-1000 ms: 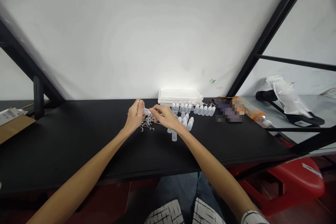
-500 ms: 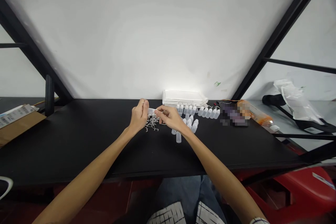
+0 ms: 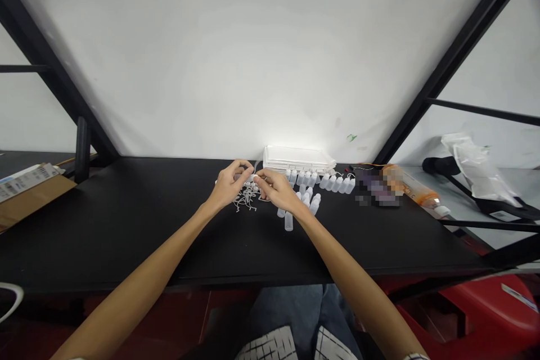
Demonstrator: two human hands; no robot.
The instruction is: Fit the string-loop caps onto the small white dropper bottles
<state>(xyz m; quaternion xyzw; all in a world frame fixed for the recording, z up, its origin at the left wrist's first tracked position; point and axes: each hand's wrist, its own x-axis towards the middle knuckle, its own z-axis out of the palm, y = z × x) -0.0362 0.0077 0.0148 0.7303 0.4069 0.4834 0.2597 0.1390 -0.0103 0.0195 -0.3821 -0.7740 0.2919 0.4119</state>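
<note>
My left hand is closed around a small translucent plastic bottle, mostly hidden by the fingers. Against its white cap my right hand pinches with thumb and fingertips. A thin pale strip stands up between the two hands. Just below them lies a loose pile of white curly tailed pieces. To the right of my right hand is a cluster of small translucent bottles, with one bottle nearer the front edge.
Behind stand rows of similar capped bottles, before a stack of white flat packs. Farther right are a blurred dark item and an orange-labelled bottle. A cardboard box sits left. Black frame posts flank the black table.
My left hand has turned from upright to lower, its fingers now over the bottle. The pale strip has come into view above the cap. The right hand has barely moved.
</note>
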